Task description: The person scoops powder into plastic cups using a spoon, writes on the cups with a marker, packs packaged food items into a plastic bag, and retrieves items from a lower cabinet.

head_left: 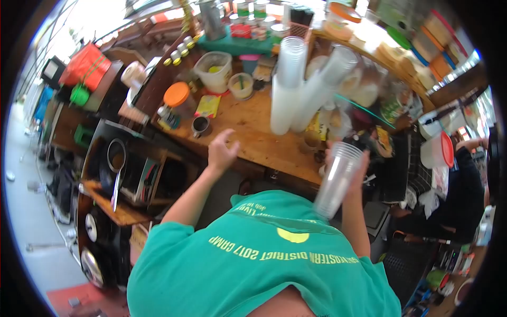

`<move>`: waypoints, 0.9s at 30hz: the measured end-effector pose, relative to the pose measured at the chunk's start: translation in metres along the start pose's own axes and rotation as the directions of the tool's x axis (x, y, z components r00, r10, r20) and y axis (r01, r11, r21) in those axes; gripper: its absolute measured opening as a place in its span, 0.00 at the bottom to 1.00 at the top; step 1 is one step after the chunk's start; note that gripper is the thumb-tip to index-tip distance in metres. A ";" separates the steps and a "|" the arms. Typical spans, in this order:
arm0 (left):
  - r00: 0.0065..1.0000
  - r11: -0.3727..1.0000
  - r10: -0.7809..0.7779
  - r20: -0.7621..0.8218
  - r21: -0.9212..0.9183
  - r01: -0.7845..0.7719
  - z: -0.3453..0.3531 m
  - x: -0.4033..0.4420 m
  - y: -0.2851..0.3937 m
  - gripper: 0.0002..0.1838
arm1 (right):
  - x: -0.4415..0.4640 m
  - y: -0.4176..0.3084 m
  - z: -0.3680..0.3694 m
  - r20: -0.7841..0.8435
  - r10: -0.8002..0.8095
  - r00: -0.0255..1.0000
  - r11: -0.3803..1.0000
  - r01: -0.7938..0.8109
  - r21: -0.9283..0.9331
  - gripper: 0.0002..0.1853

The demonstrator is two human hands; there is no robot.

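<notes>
My right hand (359, 171) is wrapped round a tilted stack of clear plastic cups (338, 182), held close to my green shirt, with some fingers hidden behind the cups. My left hand (223, 150) is over the front edge of the wooden table (259, 140), holding nothing, its fingers partly spread. Nearest to it is a small dark cup (201, 127). Two tall stacks of clear cups, one upright (288, 87) and one leaning (327, 87), stand on the table beyond my hands.
A jar with an orange lid (178, 95), a yellow packet (208, 106), a white tub (214, 72) and a small container (242, 86) are on the table. To the left, a long-handled strainer (117, 156) lies on a lower shelf. Another person (465, 185) is at the right.
</notes>
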State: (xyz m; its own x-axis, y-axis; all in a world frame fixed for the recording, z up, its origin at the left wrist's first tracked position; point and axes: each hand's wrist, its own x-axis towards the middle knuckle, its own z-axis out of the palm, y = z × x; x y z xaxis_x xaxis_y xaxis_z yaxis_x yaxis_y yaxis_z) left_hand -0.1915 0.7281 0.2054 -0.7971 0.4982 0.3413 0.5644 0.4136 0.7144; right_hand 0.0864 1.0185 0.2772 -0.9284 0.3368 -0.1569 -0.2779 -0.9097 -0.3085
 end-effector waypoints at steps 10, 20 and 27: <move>0.626 0.549 -0.742 -0.242 0.318 0.773 -0.011 0.047 -0.191 0.24 | -0.093 -0.021 -0.043 0.002 -0.292 0.956 0.956 0.292 -0.010 0.66; 0.937 0.926 -0.341 -0.070 0.150 0.348 0.033 0.018 -0.186 0.17 | -0.129 -0.028 -0.040 0.050 -0.353 0.934 0.936 0.352 0.021 0.65; 0.900 0.929 -0.355 0.253 -0.012 0.370 0.127 0.010 -0.108 0.16 | -0.101 -0.024 -0.038 0.080 -0.286 0.955 0.958 0.287 -0.005 0.69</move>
State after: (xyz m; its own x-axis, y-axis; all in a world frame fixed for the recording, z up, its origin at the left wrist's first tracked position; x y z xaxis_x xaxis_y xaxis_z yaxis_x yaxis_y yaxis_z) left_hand -0.2326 0.7854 0.0539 -0.8635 0.4941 -0.1009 0.2270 0.5595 0.7971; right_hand 0.1962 1.0159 0.2646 -0.8268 0.5624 0.0138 -0.5318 -0.7733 -0.3453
